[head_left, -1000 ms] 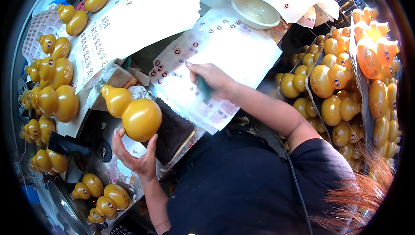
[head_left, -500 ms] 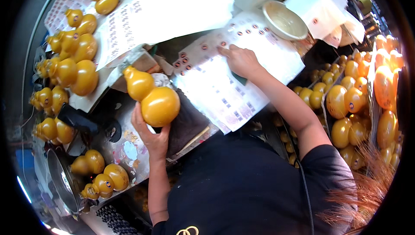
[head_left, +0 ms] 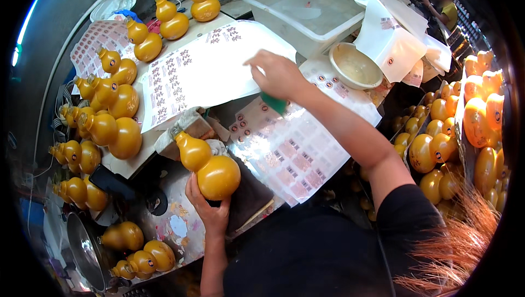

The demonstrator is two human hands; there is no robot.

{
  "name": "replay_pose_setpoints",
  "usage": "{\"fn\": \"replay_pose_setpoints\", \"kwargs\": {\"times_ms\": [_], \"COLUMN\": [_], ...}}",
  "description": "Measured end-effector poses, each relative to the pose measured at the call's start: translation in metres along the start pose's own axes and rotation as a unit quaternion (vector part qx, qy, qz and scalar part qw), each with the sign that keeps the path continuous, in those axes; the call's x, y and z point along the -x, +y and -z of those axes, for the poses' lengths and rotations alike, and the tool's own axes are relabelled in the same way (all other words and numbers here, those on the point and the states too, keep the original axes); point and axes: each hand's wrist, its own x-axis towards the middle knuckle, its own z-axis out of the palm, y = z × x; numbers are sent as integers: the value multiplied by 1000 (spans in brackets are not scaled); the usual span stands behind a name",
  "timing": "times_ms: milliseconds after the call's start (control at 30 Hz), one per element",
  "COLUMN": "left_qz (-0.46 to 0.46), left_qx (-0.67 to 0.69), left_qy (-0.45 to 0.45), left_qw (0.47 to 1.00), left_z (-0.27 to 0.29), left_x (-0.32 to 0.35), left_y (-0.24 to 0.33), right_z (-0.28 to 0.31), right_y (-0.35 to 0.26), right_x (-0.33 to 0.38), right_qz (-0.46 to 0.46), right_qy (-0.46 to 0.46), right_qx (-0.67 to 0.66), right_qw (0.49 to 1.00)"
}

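Observation:
My left hand (head_left: 209, 209) is wrapped round the lower bulb of a glossy yellow gourd-shaped bottle (head_left: 217, 178), which lies tilted with its neck toward the upper left. My right hand (head_left: 276, 75) is raised over the right end of a large white decal sheet (head_left: 219, 62), with thumb and forefinger brought together at the front. A flat green piece (head_left: 273, 103) sticks out below that palm, held by the folded fingers. Whether a small decal sits between the fingertips is too small to tell. Under my right forearm lies another decal sheet (head_left: 284, 152) with small round emblems and printed blocks.
Several yellow gourd bottles (head_left: 124, 135) line the left side. A dark pan (head_left: 90, 250) is at lower left. Behind are a clear plastic tub (head_left: 306, 15) and a cream bowl (head_left: 355, 66). Racks of yellow bottles (head_left: 429, 152) stand right. A person (head_left: 445, 7) is at far upper right.
My right hand has lifted off the sheet of round emblems and moved left over the large white sheet, the green piece moving with it. My left hand still holds the bottle. The view has shifted.

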Motion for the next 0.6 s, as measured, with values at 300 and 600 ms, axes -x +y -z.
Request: {"fn": "replay_pose_setpoints", "kwargs": {"times_ms": [300, 600], "left_qz": [-5, -14], "left_qx": [7, 9], "left_qy": [-7, -4], "left_qw": [1000, 1000], "left_z": [-2, -3], "left_x": [-1, -2], "left_y": [1, 2], "right_z": [-50, -15], "right_y": [33, 34], "right_x": [-121, 7], "right_qz": [-107, 94], "right_qy": [-177, -53], "right_qx": [175, -27], "right_qw": [963, 994]}}
